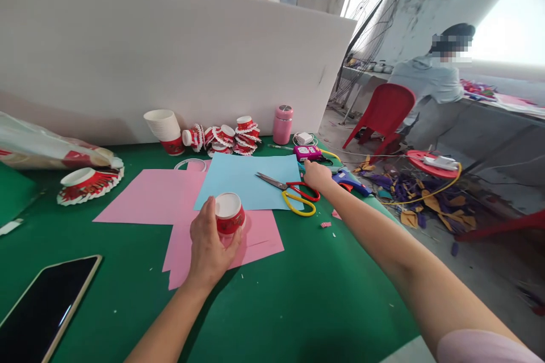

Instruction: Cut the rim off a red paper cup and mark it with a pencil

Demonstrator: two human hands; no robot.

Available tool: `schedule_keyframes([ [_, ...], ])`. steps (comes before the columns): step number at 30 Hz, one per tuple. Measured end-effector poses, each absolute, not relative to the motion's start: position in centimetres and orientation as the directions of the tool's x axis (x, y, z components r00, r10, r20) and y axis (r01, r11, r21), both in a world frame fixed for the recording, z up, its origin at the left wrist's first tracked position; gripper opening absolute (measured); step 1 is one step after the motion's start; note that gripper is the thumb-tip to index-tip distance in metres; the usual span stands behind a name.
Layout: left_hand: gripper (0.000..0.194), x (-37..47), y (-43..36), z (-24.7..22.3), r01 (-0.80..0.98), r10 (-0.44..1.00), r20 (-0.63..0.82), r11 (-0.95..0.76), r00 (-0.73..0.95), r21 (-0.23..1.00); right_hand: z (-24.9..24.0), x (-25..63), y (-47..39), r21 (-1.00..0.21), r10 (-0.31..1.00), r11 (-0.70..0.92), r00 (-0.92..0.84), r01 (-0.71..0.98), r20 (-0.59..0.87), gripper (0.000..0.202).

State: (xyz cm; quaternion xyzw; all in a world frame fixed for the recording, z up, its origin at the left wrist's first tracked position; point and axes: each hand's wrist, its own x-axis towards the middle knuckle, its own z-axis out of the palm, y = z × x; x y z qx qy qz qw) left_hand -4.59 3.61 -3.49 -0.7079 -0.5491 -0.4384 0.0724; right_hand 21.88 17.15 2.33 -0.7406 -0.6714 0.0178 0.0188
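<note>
"At the clock's centre, put the cup (230,221). What has it?"

"The left hand (213,249). Its thumb and fingers are clamped on the red side, white end up. I can't tell whether it rests on the pink paper (149,198) or hangs just above."

"And the right hand (318,174)?"

"Stretched out toward two o'clock, close by the purple box (307,152). Most of its fingers are hidden, so I can't tell if they're apart or together, or on anything."

"The scissors (283,185)?"

"Also at two, between the cup and that hand, blades on the blue sheet (230,176), which spreads out at twelve. Past the hand, between two and three, lies the glue gun (352,182)."

"Farther back?"

"Stacked cups (164,125) at eleven, cut cups (247,135) around twelve, a pink flask (283,125) at one."

"Nearer us?"

"A phone (51,306) at eight, flat on the green table (319,295)."
</note>
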Motion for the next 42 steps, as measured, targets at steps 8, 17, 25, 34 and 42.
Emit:
schedule_keyframes([
  [8,0.082,-4.5,3.7,-3.5,0.788,0.756,0.651,-0.359,-0.070,0.500,4.1,22.7,16.6,-0.072,0.990,-0.050,0.059,0.996,0.126,0.055],
  [17,0.083,-4.5,3.7,-3.4,0.701,0.848,0.499,-0.247,-0.178,0.669,6.8,20.6,14.4,-0.679,0.766,0.519,0.071,0.519,0.639,0.049],
  [25,0.086,-4.5,3.7,-3.3,0.615,0.902,0.383,-0.189,-0.201,0.766,5.6,15.3,11.0,-0.832,0.970,-0.108,-0.242,-0.544,0.033,0.022],
  [34,0.089,-4.6,3.8,-3.2,0.536,0.919,0.327,-0.166,-0.221,0.828,1.5,12.1,8.9,-0.947,0.947,0.090,-0.269,-0.308,0.178,0.018],
  [42,0.055,-4.0,4.5,-1.7,0.448,0.944,0.260,-0.146,-0.204,0.882,-0.6,12.3,8.0,-0.914,0.890,0.392,-0.211,-0.104,0.405,0.036],
])
